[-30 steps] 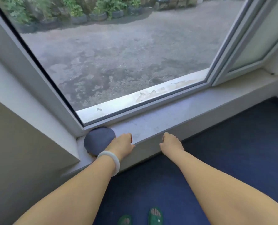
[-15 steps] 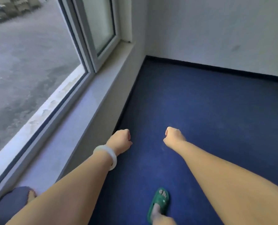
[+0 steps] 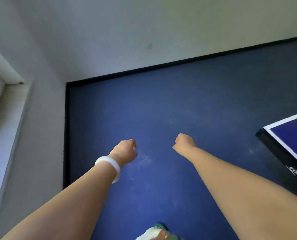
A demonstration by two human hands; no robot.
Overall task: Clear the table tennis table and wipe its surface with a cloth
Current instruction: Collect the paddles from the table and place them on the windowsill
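As I swing away from the window (image 3: 0, 66), the table (image 3: 296, 136) corner enters at right; left hand (image 3: 125, 149) and right hand (image 3: 184, 142) stay curled, empty, apart.

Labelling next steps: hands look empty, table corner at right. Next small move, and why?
Probably turn right toward the blue, white-edged table tennis table: only its corner shows at the frame's right edge, and the curled left hand and right hand hold nothing.
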